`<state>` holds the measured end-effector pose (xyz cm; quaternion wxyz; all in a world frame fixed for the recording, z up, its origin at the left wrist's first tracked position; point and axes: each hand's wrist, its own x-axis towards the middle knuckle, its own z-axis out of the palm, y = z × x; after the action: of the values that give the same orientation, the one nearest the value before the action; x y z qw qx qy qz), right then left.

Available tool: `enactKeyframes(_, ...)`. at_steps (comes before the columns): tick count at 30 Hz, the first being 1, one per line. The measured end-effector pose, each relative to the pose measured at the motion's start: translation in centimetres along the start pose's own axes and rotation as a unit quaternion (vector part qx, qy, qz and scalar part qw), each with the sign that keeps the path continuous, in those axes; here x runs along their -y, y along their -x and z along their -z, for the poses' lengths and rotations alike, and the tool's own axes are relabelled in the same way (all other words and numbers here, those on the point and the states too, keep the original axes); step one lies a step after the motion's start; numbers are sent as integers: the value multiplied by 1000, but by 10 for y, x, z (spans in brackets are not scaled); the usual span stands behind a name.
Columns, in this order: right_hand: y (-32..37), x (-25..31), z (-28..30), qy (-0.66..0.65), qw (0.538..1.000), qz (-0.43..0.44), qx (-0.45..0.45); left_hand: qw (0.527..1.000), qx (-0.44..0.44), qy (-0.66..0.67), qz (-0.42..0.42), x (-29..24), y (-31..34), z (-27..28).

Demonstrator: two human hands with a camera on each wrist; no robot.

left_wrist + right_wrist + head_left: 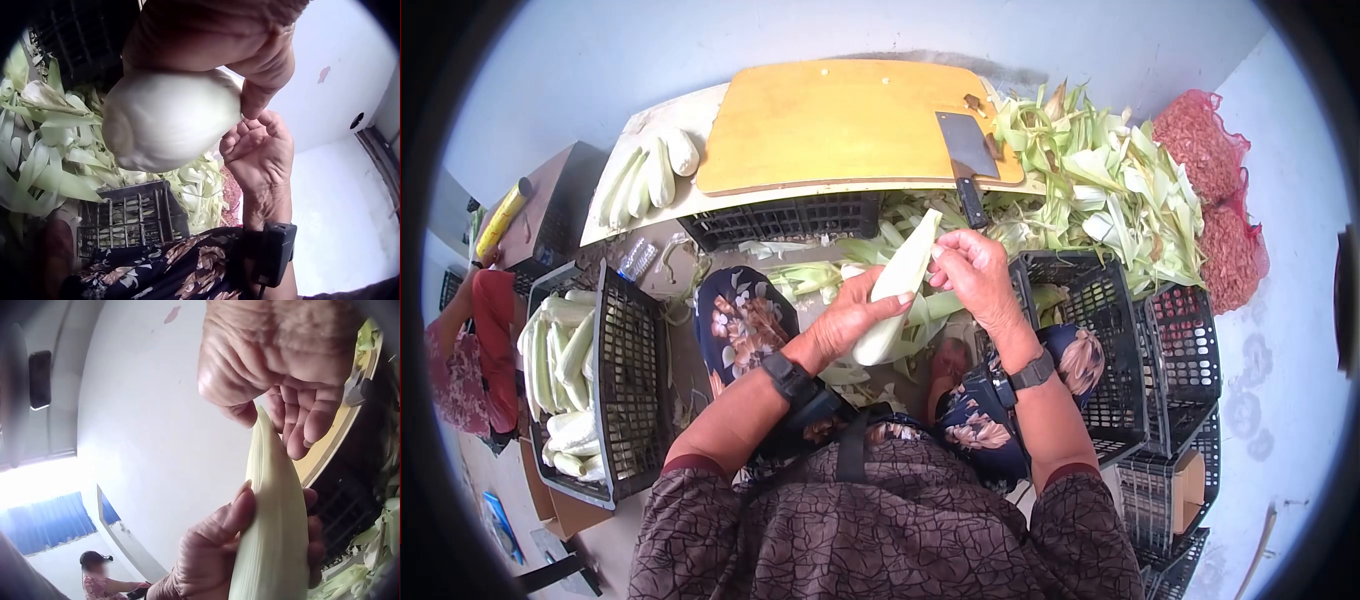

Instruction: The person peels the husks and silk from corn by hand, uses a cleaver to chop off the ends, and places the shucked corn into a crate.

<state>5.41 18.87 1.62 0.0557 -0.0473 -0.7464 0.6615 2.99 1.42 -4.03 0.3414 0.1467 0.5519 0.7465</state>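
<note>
- 1 pale ear of corn (911, 263) is held up in front of me, tip pointing away.
- My left hand (850, 322) grips it around the middle.
- My right hand (977, 278) is beside its tip, fingers bent; I cannot tell whether they pinch it.
- Beyond, a knife (968, 147) lies on a yellow board (830, 130) on the bench (670, 113), handle jutting past the edge.
- More ears (660, 177) lie left of the board, loose husks (1095, 190) heap right of it.

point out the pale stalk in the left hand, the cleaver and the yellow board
Pale stalk (907, 268): head view, middle of its side.
Cleaver (967, 145): head view, on the blade.
Yellow board (830, 130): head view, bare top surface.
</note>
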Motion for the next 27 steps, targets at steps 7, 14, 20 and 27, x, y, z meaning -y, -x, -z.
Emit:
enactKeyframes(7,0,-5,-1,22,1000,3,-13,995,-31,-91,-28,0,-1,-2)
enactKeyframes(14,-2,-9,0,49,998,4,-30,990,-42,-133,-33,2,-2,-1)
enactKeyframes(20,-3,-10,2,13,999,-17,-25,989,-35,-137,-34,-1,-1,-4)
enactKeyframes(27,-3,-7,4,7,999,-9,-34,987,-20,-154,-46,-7,2,-6)
